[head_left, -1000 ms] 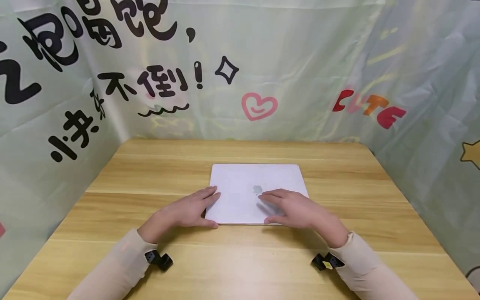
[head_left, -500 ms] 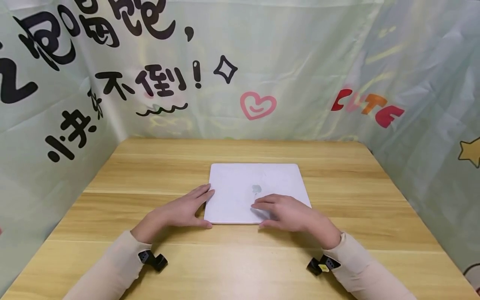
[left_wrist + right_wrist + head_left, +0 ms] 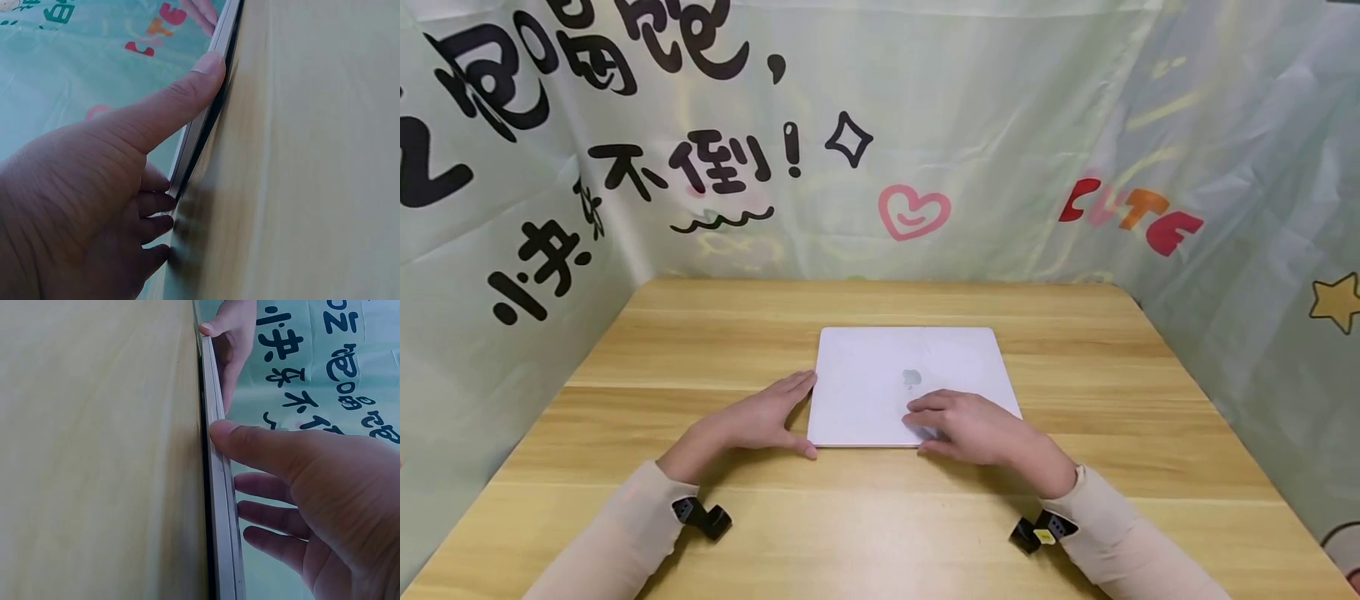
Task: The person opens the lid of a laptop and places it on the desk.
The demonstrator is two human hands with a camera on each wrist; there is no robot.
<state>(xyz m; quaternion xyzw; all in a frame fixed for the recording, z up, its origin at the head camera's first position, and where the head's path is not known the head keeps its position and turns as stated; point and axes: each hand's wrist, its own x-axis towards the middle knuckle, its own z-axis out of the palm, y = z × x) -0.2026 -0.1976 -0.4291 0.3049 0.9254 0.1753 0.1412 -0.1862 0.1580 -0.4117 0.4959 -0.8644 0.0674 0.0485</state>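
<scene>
A closed silver laptop (image 3: pixel 865 375) with an apple logo lies flat on the wooden table. My left hand (image 3: pixel 754 421) is at its left side, fingers extended along that edge and thumb at the front left corner. In the left wrist view, the left thumb (image 3: pixel 178 97) reaches across the laptop's thin edge. My right hand (image 3: pixel 973 429) lies over the front right part of the lid, fingers slightly bent and pointing left. Its thumb (image 3: pixel 240 440) touches the front edge near the lid seam in the right wrist view, with the other fingers on the lid side.
The wooden table (image 3: pixel 700 333) extends around the laptop on all sides. Behind and beside it hangs a pale green cloth (image 3: pixel 1015 125) printed with black characters, a pink heart and coloured letters. A small black camera (image 3: pixel 703 518) sits on the left wrist, another camera (image 3: pixel 1041 532) on the right.
The left fingers have slid left off the lid to the laptop's left edge. The right hand has shifted slightly left and nearer to the front edge. The laptop stays closed.
</scene>
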